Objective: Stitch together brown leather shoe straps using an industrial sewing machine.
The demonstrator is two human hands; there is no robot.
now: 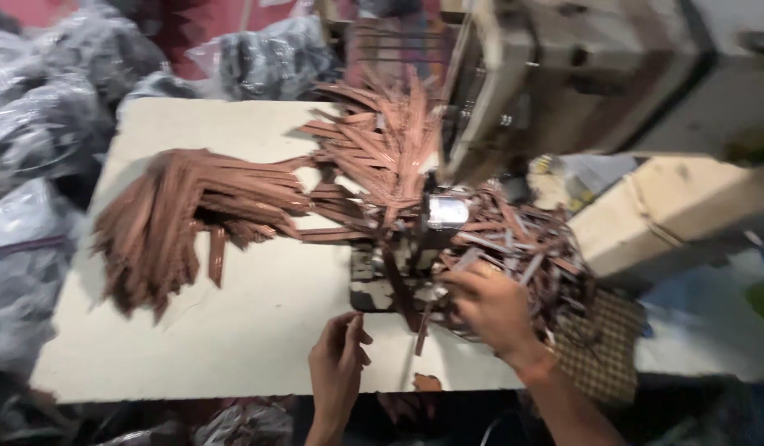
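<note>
Strips of brown material (192,215) lie fanned in heaps across the pale bench (233,330), with a further pile (522,239) beside the sewing machine (563,74). The right hand (489,306) rests on that pile, its fingers curled onto the strips; blur hides whether it pinches one. The left hand (339,359) hovers at the bench edge, half curled and holding nothing. Plastic bags (43,124) stuffed with dark goods surround the bench.
</note>
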